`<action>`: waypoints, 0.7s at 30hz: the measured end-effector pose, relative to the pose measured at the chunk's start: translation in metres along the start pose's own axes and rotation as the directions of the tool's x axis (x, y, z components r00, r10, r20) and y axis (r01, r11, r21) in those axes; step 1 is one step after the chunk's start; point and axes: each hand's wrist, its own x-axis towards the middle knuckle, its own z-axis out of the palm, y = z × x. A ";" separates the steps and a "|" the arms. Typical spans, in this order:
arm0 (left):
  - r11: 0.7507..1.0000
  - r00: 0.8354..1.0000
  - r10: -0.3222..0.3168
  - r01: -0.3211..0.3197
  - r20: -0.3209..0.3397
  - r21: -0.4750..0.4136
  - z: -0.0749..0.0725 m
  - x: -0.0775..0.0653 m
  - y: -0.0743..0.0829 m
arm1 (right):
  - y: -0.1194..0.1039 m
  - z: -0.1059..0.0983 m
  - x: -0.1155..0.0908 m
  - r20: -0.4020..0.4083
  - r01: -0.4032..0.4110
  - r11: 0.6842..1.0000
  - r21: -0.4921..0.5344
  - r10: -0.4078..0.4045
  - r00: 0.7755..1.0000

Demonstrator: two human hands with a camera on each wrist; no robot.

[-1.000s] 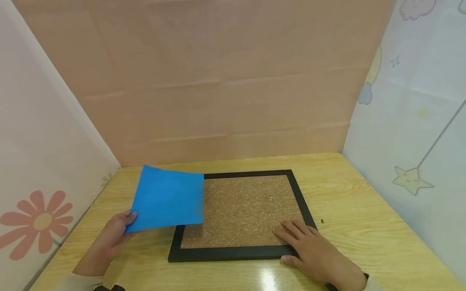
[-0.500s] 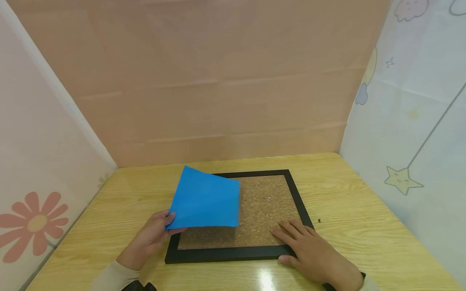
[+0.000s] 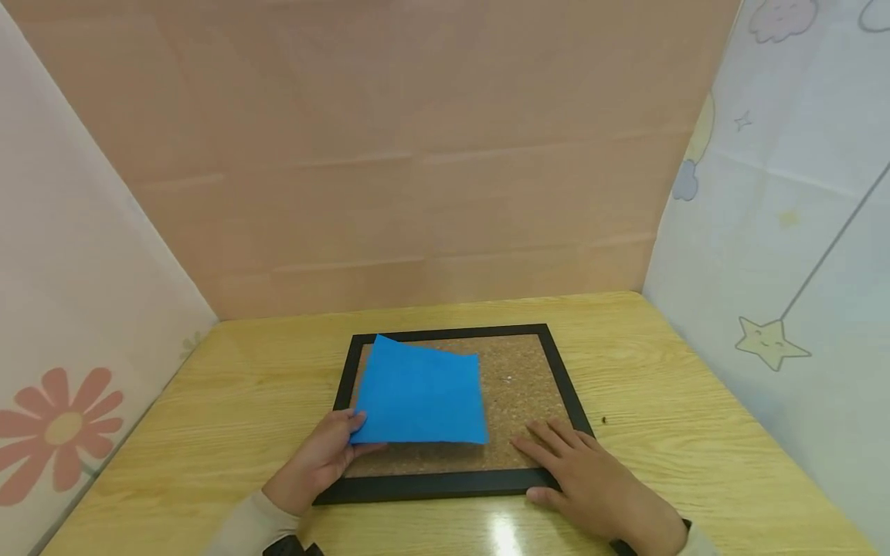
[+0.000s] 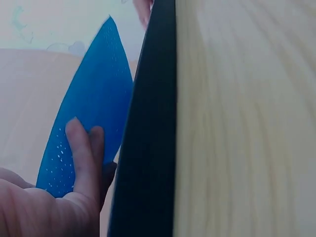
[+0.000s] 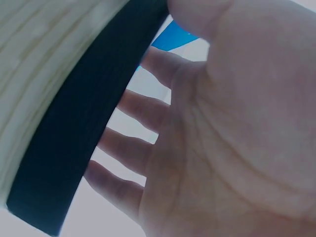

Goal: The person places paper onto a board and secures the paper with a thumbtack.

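Note:
A square sheet of blue paper (image 3: 424, 394) hangs over the left half of a black-framed cork board (image 3: 445, 486). My left hand (image 3: 328, 448) pinches its near left corner, thumb on top and fingers beneath. From below, the left wrist view shows those fingers (image 4: 81, 153) stretched along the underside of the blue paper (image 4: 96, 103), beside the dark frame edge (image 4: 148, 118). My right hand (image 3: 591, 479) rests flat on the near right corner of the board, fingers spread over cork and frame. In the right wrist view, that hand's fingers (image 5: 128, 153) reach over the frame edge (image 5: 84, 113).
The board lies on a pale wood-grain table (image 3: 667, 432). A small whitish bit (image 3: 507, 379) sits on the cork, and a tiny dark speck (image 3: 604, 420) lies right of the frame. A brown backdrop (image 3: 417, 154) and patterned side sheets (image 3: 799, 193) enclose the table.
My left hand has carried the blue paper rightward from the board's left side to over the cork, and most recently lower. The right hand has stayed on the board's corner.

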 end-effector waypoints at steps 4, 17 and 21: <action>1.000 1.000 -0.003 0.003 -0.014 -0.013 0.013 0.005 -0.004 | -0.001 -0.001 0.001 -0.001 -0.014 1.000 0.018 0.014 1.000; 0.999 1.000 0.007 -0.007 0.010 -0.048 0.030 0.012 -0.006 | -0.007 0.000 0.003 -0.017 0.085 0.996 0.034 -0.085 0.996; 0.999 0.999 0.014 -0.013 0.029 -0.032 0.031 0.011 -0.009 | -0.010 0.002 0.003 0.013 0.093 0.992 0.091 -0.094 0.995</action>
